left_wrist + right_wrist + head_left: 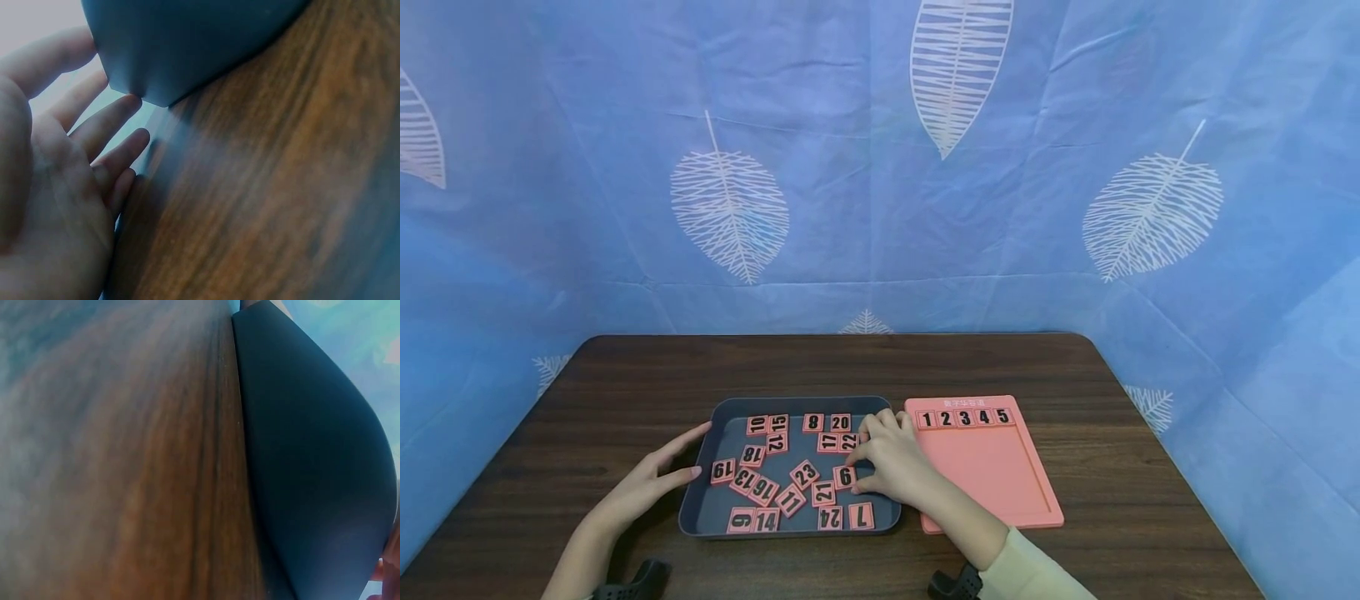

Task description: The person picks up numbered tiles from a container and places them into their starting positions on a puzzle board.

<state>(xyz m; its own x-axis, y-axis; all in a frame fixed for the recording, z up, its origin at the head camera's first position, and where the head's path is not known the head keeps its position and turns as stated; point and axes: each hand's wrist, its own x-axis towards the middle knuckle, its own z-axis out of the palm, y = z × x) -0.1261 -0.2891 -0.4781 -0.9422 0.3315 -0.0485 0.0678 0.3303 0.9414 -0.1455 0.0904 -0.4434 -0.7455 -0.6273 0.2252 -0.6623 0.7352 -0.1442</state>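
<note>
A dark grey tray [805, 533] holds several loose pink number tiles, among them 23 [804, 474], 7 [861, 516] and 8 [813, 422]. Inside its right part, my right hand [895, 462] pinches a tile [844, 477] that reads 6 or 9, thumb and forefinger at its edges. My left hand [643, 483] touches the tray's left side with fingers extended; in the left wrist view its fingertips meet the tray's outer wall [187, 44]. The right wrist view shows mostly the tray's wall [306, 444], with a little of the hand at the edge.
Right of the tray lies a pink board [985, 475] with a raised rim, tiles 1 to 5 [965, 418] lined up along its top. Both stand on a dark wooden table [737, 367]. A blue leaf-patterned cloth [865, 208] hangs behind.
</note>
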